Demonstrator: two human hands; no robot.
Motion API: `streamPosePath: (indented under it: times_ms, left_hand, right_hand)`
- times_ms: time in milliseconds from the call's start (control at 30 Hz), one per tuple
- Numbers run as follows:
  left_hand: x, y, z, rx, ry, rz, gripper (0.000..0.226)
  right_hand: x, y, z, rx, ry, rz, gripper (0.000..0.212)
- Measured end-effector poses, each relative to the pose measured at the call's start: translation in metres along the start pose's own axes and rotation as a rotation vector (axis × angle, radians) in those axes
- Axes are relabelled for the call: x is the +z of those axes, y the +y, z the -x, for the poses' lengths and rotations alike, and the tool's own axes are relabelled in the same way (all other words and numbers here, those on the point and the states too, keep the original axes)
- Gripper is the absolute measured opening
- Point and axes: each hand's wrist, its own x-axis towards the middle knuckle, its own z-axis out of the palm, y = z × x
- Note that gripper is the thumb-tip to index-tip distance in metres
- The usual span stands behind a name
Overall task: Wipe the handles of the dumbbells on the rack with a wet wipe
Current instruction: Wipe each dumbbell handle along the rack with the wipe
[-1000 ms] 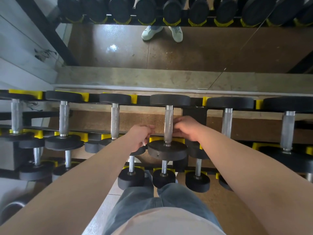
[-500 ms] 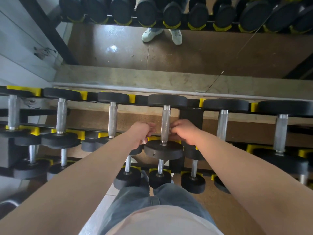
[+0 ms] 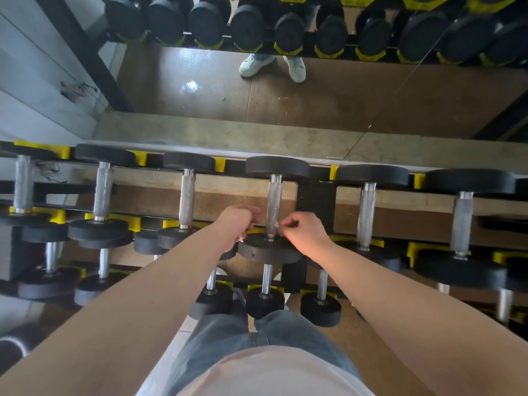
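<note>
Hands flank the middle handle [image 3: 273,195]: left hand [image 3: 238,224] at 9 o'clock, right hand [image 3: 305,230] at 3, each pinching the wipe [image 3: 276,224] against its near end. Likely mid-task; which other handles [image 3: 187,195] on the rack [image 3: 315,207] are wiped, I cannot tell

The left hand [image 3: 238,224] and the right hand [image 3: 307,231] are flanking the knurled handle [image 3: 273,201] of a dumbbell [image 3: 270,252] lying on the top tier of the rack [image 3: 315,201]. Both hands are curling their fingers and pinching a white wet wipe [image 3: 276,224], which is lying against the handle's lower part, just above the near weight head. Neighbouring dumbbells [image 3: 187,195] are resting alongside in yellow cradles [image 3: 333,171].
</note>
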Motion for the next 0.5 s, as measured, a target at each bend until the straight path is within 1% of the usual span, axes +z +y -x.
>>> streamPosePath:
  times_ms: [67,100,167,233,300,367,433,500]
  left_hand:
    - [0.001,0.0,0.0,0.002,0.002,0.002,0.028]
    - [0.002,0.0,0.0,0.001,0.003,-0.002,0.027]
    - [0.003,0.002,0.001,-0.004,0.008,-0.014,0.025]
    - [0.002,0.003,0.001,-0.006,0.005,-0.025,0.024]
    - [0.001,0.002,0.0,0.0,-0.006,-0.018,0.023]
    - [-0.001,-0.001,-0.001,0.007,-0.014,-0.009,0.024]
    - [-0.004,-0.004,-0.002,0.021,-0.03,0.0,0.027]
    - [-0.007,-0.005,-0.003,0.019,-0.043,0.003,0.029]
  right_hand:
    - [-0.004,-0.009,-0.001,-0.047,0.039,-0.061,0.011]
    - [-0.005,-0.017,-0.004,-0.072,0.085,-0.102,0.01]
    - [-0.009,-0.033,-0.015,-0.129,0.218,-0.144,0.014]
    - [-0.01,-0.044,-0.023,-0.181,0.32,-0.093,0.018]
    - [-0.008,-0.045,-0.027,-0.241,0.357,0.028,0.02]
    - [-0.003,-0.035,-0.02,-0.327,0.292,0.177,0.018]
    - [0.002,-0.023,-0.007,-0.399,0.117,0.369,0.018]
    - [0.005,-0.016,0.004,-0.403,-0.022,0.497,0.019]
